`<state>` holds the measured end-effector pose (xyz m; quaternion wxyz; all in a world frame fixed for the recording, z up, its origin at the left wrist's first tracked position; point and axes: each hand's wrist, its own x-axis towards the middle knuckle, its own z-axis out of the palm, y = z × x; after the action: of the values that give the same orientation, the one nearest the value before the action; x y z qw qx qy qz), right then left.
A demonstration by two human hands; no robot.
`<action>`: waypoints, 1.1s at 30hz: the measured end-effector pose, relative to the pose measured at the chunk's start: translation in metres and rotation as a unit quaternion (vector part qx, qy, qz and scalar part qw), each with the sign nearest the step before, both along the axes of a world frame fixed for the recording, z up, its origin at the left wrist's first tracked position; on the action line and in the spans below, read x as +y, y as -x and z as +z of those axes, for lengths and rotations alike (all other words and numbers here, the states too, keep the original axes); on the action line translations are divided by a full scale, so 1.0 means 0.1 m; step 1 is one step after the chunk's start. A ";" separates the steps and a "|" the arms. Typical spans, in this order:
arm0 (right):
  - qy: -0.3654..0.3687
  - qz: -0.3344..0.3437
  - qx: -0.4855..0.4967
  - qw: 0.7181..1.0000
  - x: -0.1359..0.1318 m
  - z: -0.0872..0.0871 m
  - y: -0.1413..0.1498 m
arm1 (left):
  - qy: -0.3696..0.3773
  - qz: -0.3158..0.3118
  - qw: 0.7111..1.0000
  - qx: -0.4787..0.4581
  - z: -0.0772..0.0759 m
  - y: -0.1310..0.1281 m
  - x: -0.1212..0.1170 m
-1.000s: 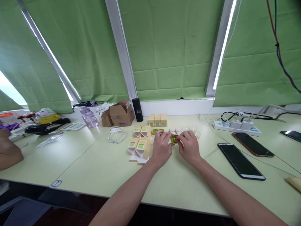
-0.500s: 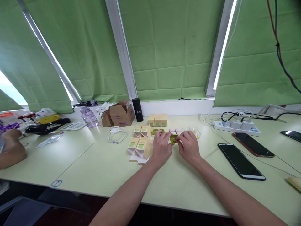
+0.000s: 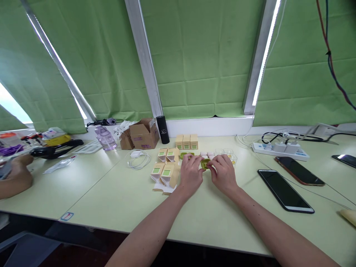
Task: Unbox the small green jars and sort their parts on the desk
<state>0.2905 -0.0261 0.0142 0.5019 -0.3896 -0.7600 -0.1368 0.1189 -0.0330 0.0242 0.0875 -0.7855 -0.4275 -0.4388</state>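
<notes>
while your left hand [image 3: 191, 170] and right hand [image 3: 223, 171] pinch one green case [image 3: 205, 164], the work looks partway along.

you hold the case by the fingertips of both hands, between the table's [image 3: 116, 204] near and far edges; its contents are too small to tell. by the flaps, four cartons [image 3: 167, 173] left of your left hand are already opened. three cartons [image 3: 186, 142], near the far edge, show no raised flaps and appear untouched. a second green piece [image 3: 183, 155] lies behind your left hand, partly hidden, not in use. pale pink pieces [image 3: 204, 154] and clear cups [image 3: 228, 151] sit beyond your hands, toward the far edge, and seem not yet dealt with.
</notes>
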 end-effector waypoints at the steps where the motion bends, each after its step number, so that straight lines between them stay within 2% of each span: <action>1: 0.000 0.001 0.001 1.000 0.00 0.00 0.00 | 0.000 0.000 1.000 -0.001 0.00 0.00 0.00; 24: -0.001 0.003 -0.008 1.000 -0.02 0.01 0.00 | 0.013 0.020 1.000 -0.007 -0.01 0.02 0.03; 29: 0.000 0.011 0.004 1.000 -0.06 0.03 0.03 | 0.057 0.054 0.996 -0.048 0.01 0.06 0.06; 33: 0.009 0.012 0.019 1.000 -0.08 0.04 0.02 | 0.079 0.074 0.987 -0.115 0.01 0.06 0.08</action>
<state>0.2882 -0.0338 0.0183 0.5144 -0.3880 -0.7559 -0.1162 0.1124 -0.0251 0.0255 0.0077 -0.7004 -0.5248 -0.4837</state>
